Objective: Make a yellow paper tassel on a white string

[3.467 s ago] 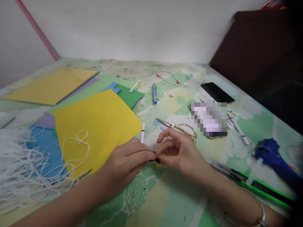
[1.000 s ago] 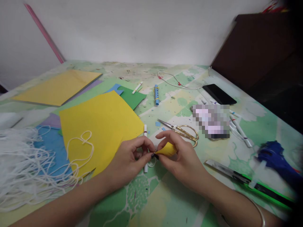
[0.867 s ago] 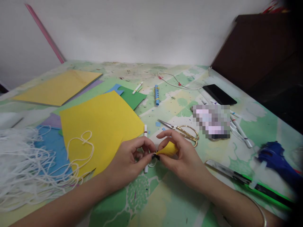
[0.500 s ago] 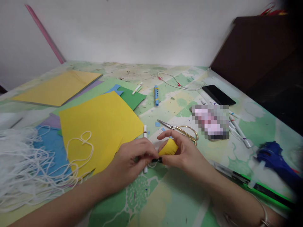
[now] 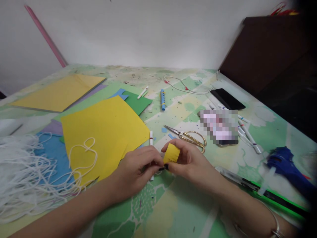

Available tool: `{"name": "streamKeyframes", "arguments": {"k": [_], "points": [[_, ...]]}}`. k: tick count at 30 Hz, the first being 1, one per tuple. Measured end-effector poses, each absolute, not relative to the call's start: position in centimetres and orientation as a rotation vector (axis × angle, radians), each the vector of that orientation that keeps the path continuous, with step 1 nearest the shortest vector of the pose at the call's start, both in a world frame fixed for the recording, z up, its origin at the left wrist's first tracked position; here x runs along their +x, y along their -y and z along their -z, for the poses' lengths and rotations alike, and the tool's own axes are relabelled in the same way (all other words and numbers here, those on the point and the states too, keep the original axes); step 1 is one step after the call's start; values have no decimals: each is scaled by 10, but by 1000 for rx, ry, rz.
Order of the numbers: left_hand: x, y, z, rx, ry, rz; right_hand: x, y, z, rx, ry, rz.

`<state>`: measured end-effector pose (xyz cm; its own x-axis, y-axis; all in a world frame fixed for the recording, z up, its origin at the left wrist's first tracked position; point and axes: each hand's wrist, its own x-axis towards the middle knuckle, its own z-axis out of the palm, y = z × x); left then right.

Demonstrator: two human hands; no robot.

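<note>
Between the thumb and fingers of my right hand (image 5: 189,158) is a small curled strip of yellow paper (image 5: 172,152), with fine cuts along its lower edge. My left hand (image 5: 142,164) is closed in a pinch right beside it, the fingertips meeting the strip's lower left end. What the left fingertips grip is too small to make out. A thin white loop shows just under them. Behind the left fingers a white marker (image 5: 151,137) lies on the table, partly covered. Gold-handled scissors (image 5: 185,135) lie just beyond my right hand, blades pointing left.
A yellow sheet (image 5: 104,132) and tangled white string (image 5: 32,175) lie at left. A blue rolled tube (image 5: 162,100) lies ahead. On the right are a black phone (image 5: 227,99), a blurred-out phone-like item (image 5: 219,127), markers (image 5: 250,137), a green-edged cutter (image 5: 279,198) and a blue glue gun (image 5: 284,165).
The yellow strip has turned and shifted slightly left in my right hand, showing more of its outer face. My right fingers have curled in closer around it. The left hand stays nearly still.
</note>
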<state>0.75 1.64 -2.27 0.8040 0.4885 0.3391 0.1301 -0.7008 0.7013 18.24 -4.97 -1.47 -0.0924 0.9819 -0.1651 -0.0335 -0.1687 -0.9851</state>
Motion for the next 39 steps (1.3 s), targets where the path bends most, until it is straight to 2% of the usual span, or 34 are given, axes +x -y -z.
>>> {"name": "streamKeyframes", "arguments": {"k": [5, 22, 39], "points": [[7, -15, 23, 2317, -513, -605, 182, 47, 14, -1199, 1151, -1438], [8, -15, 23, 2335, -503, -710, 180, 48, 15, -1228, 1179, -1345], [10, -16, 21, 2090, -573, -701, 180, 53, 14, -1420, 1510, -1026]]}}
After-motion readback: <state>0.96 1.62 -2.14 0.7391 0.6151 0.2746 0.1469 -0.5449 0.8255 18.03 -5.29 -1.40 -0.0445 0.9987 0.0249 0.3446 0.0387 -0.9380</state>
